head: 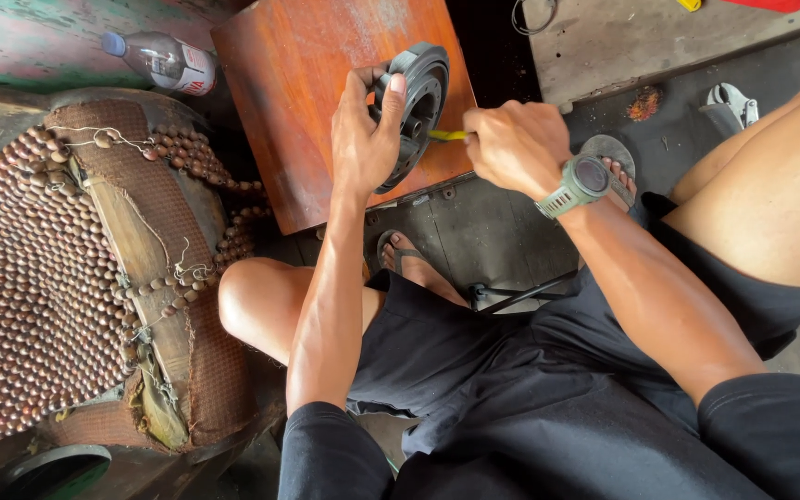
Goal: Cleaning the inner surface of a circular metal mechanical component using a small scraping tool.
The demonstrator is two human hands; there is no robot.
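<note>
Clamped around a round black machine part [416, 102], the left hand [363, 139] has its thumb over the near face and its fingers curled behind the rim, holding the part on edge above a reddish wooden bench [307, 83]. Just beside it, the right hand [511, 143] is fisted tight on a tool with a yellow shaft [446, 135], whose tip reaches into the middle of the part. A grey-green wristwatch [581, 182] sits on the right wrist. Below the hands are bare knees, black shorts and a sandalled foot [409, 259] on the dark floor. To the left lies a worn seat with a wooden bead cover [39, 278]. A clear plastic bottle [164, 61] lies beyond it, near the bench corner.
</note>
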